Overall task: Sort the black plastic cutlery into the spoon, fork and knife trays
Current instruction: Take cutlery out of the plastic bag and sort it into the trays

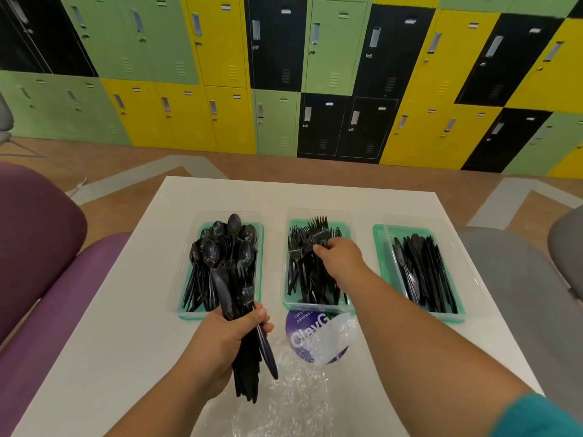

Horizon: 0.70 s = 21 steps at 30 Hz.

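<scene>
Purple seat [38, 247] sits left of the white surface [126, 342], where I see my left hand [227, 342] gripping a cutlery bundle [233, 279] over the spoon tray [189, 315], plastic wrap [303, 389] crumpled beside it, my right hand [340, 257] pinching a fork [319, 237] in the fork tray [315, 307], and the knife tray [378, 234] rightmost.

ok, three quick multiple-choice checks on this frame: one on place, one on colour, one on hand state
1. The right hand is over which tray? A spoons; B forks; C knives.
2. What colour is the knife tray rim? A green; B red; C white.
3. The left hand is: A open and empty; B a bare fist; C gripping a cutlery bundle.

Key: 1 B, it pinches a fork above the fork tray. 2 A, the rim shows green. 3 C, its fingers curl round the bundle.
</scene>
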{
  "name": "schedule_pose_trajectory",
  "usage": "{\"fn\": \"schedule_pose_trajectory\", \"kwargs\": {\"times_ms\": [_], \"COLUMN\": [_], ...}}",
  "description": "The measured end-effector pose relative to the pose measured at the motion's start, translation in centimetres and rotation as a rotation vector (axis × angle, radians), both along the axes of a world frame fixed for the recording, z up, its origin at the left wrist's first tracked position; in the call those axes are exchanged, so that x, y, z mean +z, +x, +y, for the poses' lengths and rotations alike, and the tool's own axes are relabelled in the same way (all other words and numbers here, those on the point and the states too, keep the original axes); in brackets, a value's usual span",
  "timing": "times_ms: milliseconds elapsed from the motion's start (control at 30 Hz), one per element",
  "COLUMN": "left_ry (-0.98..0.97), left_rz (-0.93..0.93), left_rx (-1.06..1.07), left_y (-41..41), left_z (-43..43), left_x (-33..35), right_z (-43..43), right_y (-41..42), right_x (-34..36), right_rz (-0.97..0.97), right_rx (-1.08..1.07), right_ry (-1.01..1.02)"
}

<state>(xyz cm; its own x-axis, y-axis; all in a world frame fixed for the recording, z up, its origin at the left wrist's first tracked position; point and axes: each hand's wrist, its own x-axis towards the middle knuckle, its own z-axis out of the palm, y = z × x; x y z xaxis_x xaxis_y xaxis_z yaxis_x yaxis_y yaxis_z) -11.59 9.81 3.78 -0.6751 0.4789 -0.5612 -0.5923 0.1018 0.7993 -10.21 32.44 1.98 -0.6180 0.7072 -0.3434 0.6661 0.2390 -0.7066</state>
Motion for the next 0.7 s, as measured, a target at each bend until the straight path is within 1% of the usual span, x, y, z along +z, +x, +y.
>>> {"fn": "schedule_pose_trajectory", "kwargs": {"times_ms": [67, 167, 233, 367, 500, 567, 633, 667, 700], "left_ry": [-0.016, -0.023, -0.026, -0.019, -0.023, -0.035, -0.03, -0.02, -0.01], "left_rz": [-0.004, -0.003, -0.014, -0.033, -0.047, -0.071, -0.099, -0.104, -0.103], "left_rx": [-0.002, -0.005, -0.002, 0.006, 0.02, 0.039, 0.053, 0.054, 0.046], "left_y": [-0.2, -0.4, -0.4, -0.2, 0.1, 0.1, 0.1, 0.0, 0.0], "left_z": [-0.2, -0.4, -0.3, -0.1, 0.6, 0.9, 1.1, 1.1, 1.1], "left_x": [0.1, 0.0, 0.0, -0.3, 0.0, 0.1, 0.2, 0.3, 0.3], "right_z": [0.2, -0.2, -0.5, -0.8, -1.6, -2.2, -3.1, -3.7, -4.3], "right_y": [-0.5, -0.7, -0.4, 0.1, 1.1, 1.6, 2.3, 2.6, 2.9], "right_x": [-0.5, -0.9, -1.1, -2.0, -2.4, -2.5, -1.7, -1.1, -0.4], "right_rz": [-0.089, -0.11, -0.059, 0.111, 0.167, 0.155, 0.198, 0.244, 0.289], "right_rx": [0.044, 0.017, -0.054, -0.173, -0.166, -0.125, -0.097, -0.092, -0.079], "right_ry": [0.074, 0.076, 0.081, 0.06, 0.093, 0.149, 0.205, 0.188, 0.12]}}
